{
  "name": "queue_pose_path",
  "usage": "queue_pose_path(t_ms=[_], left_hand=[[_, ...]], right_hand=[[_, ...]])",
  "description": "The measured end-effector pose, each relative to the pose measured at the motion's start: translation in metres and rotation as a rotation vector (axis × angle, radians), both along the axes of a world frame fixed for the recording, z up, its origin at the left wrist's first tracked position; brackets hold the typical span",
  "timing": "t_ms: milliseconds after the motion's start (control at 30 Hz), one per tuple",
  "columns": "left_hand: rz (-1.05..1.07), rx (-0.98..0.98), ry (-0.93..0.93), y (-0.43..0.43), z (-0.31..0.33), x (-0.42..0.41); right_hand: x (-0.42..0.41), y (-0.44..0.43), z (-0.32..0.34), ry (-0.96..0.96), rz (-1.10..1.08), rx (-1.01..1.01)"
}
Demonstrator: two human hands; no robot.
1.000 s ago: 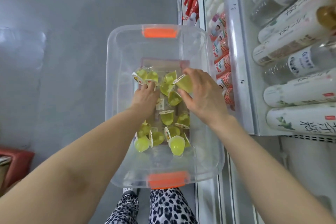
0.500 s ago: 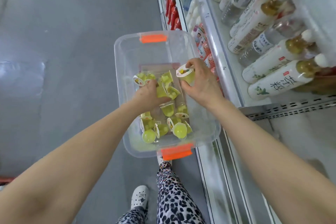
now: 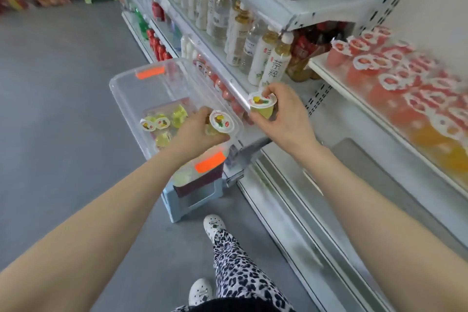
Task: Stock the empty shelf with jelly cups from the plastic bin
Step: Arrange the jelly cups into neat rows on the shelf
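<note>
Jelly cups lie in the plastic bin. Two are out: my right hand grips one, and my left hand grips another just above the bin. I'm on the carrying step. Next, I set both upright on the bare shelf.

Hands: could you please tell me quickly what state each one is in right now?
Left hand: closed, holding a jelly cup.
Right hand: closed, holding a second jelly cup.
</note>
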State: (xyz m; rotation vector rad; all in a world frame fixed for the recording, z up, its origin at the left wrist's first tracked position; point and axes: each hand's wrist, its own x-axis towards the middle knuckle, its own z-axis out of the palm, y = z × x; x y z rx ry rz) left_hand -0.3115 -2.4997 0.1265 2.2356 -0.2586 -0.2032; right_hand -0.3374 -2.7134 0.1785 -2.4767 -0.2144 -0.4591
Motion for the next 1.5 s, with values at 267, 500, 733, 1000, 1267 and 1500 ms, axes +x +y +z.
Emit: queue_pose_path(t_ms=[267,500,733,1000,1267,1500], left_hand=[[-0.260,-0.100,-0.104,-0.107,0.066,-0.055],[-0.512,-0.223,-0.174,-0.208,0.119,-0.113],[-0.711,-0.328,-0.217,-0.326,0.158,-0.194],[-0.821,-0.385,-0.216,-0.464,0.180,-0.294],[-0.820,-0.401,-0.213,-0.564,0.185,-0.357],[-0.749,-0.371,-0.188,-0.606,0.178,-0.375]], right_hand=[[-0.118,-0.082,0.062,-0.174,-0.267,-0.031],[-0.220,-0.159,0.108,-0.315,-0.566,-0.044],[-0.336,-0.251,0.134,-0.358,-0.820,-0.067],[-0.474,-0.370,0.146,-0.302,-1.022,-0.052],[-0.561,-0.497,0.126,-0.120,-1.226,0.074],[-0.559,-0.562,0.079,0.071,-1.121,0.184]])
